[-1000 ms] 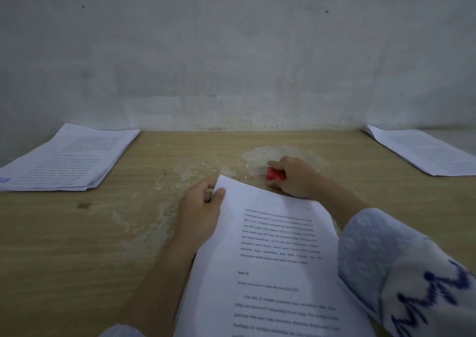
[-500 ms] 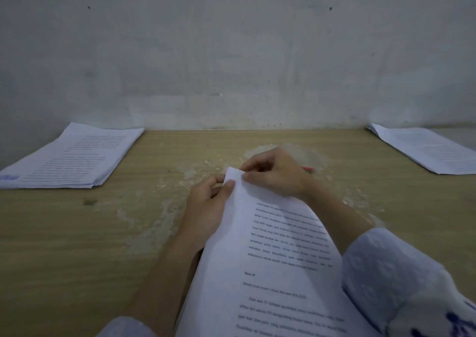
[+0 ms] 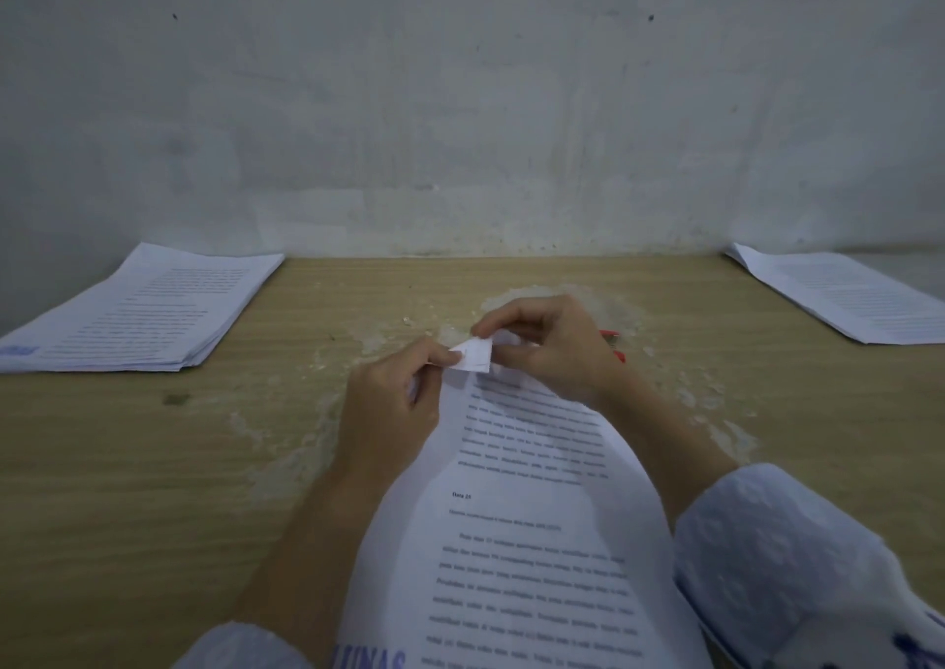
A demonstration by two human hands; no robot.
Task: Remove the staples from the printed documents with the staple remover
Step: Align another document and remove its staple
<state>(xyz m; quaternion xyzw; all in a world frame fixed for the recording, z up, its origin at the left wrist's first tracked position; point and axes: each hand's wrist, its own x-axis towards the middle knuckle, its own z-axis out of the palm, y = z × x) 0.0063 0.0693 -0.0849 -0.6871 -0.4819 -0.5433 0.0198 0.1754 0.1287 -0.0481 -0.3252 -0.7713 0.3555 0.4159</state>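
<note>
A printed document (image 3: 532, 505) of white sheets lies in front of me on the wooden table (image 3: 153, 489), its top corner folded up. My left hand (image 3: 394, 402) pinches that corner from the left. My right hand (image 3: 552, 346) pinches the same folded corner from the right, between thumb and forefinger. The red staple remover (image 3: 613, 343) lies on the table behind my right hand, mostly hidden by it. No staple is visible at this size.
A thick stack of printed sheets (image 3: 143, 310) lies at the far left. A thinner stack (image 3: 838, 295) lies at the far right. The table top is worn and flaky in the middle. A grey wall (image 3: 460, 105) closes the back.
My right hand let go of the red staple remover, left it on the table and came to the document's top corner. The corner now stands folded up between both hands.
</note>
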